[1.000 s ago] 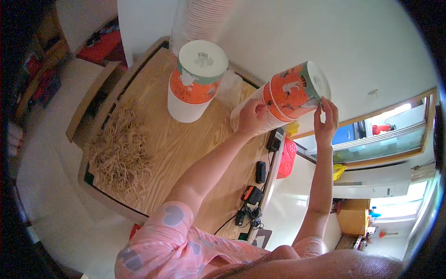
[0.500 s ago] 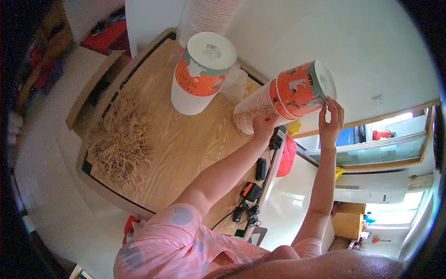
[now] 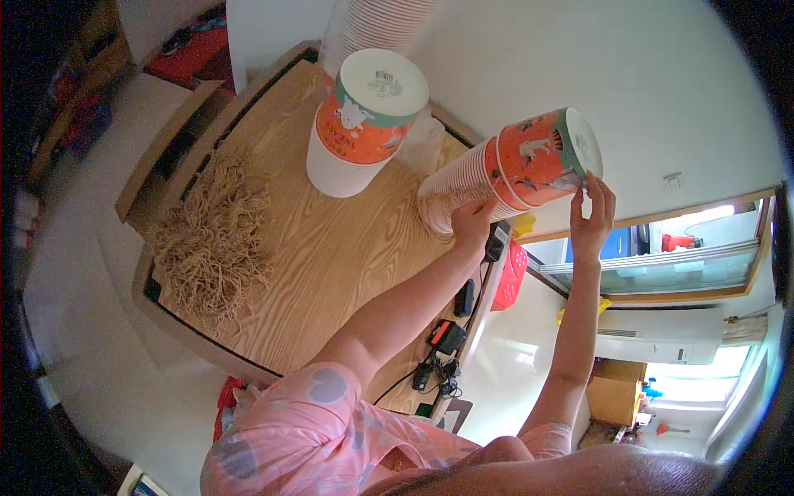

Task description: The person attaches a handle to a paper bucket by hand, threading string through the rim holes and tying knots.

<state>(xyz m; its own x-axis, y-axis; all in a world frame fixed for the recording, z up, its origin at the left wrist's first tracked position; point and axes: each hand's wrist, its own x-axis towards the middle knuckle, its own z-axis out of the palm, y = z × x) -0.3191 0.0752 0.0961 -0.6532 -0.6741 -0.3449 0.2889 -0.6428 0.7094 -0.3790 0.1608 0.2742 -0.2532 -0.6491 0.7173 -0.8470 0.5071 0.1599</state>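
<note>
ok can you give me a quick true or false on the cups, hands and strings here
1. The left hand and right hand are both at a tilted stack of orange, green and white paper cups. True.
2. The left hand is at its base end. False: the right hand is.
3. A similar second stack stands base up on the brown wood-grain table. True.
4. Tangled beige strings lie between the stacks. False: they lie left of both in this view.
</note>
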